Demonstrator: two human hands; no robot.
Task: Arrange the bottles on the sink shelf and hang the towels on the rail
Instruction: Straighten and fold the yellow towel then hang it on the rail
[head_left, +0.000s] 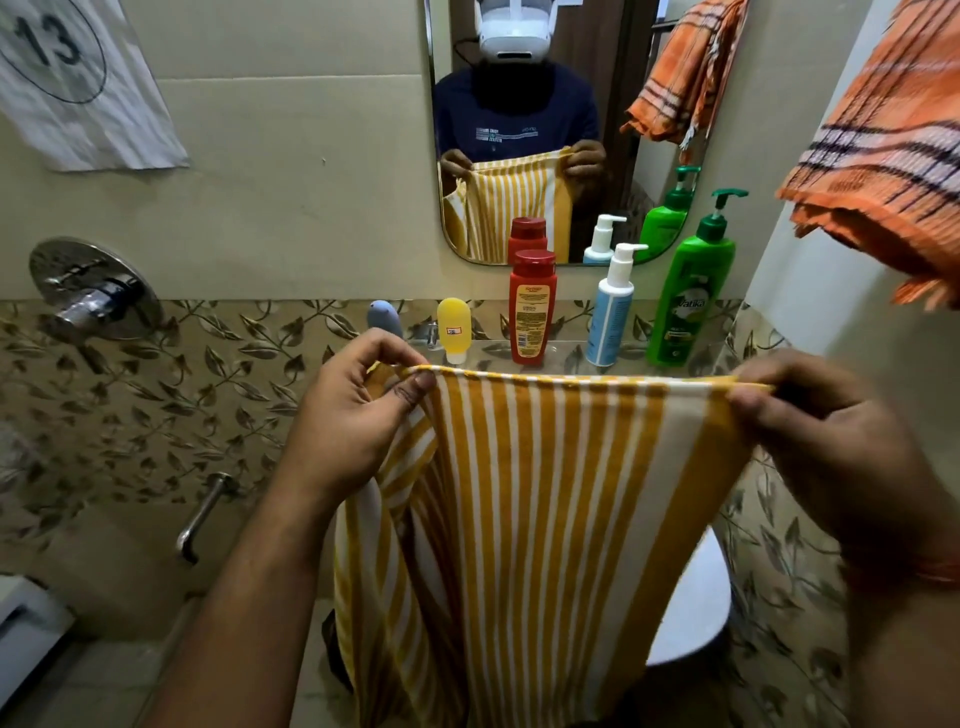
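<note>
Yellow-striped towel is held up nearest the camera, stretched flat by its top edge & hanging down in front of the sink shelf. Its left corner is pinched by the left hand, the right corner by the right hand; both thumbs are pressed onto the hem. On the shelf, a yellow tube, red bottle, white pump bottle & green pump bottle are stood in a row towards the right end, just behind the towel's top edge. An orange checked towel is already draped at upper right; the rail itself can't be seen. Risks, as judged: bottles may be swept over if the hem is swung fwd across the shelf edge; the left-side fold, bunched under the hand, may be hung uneven & slide off; the orange towel may be dislodged if crowded
</note>
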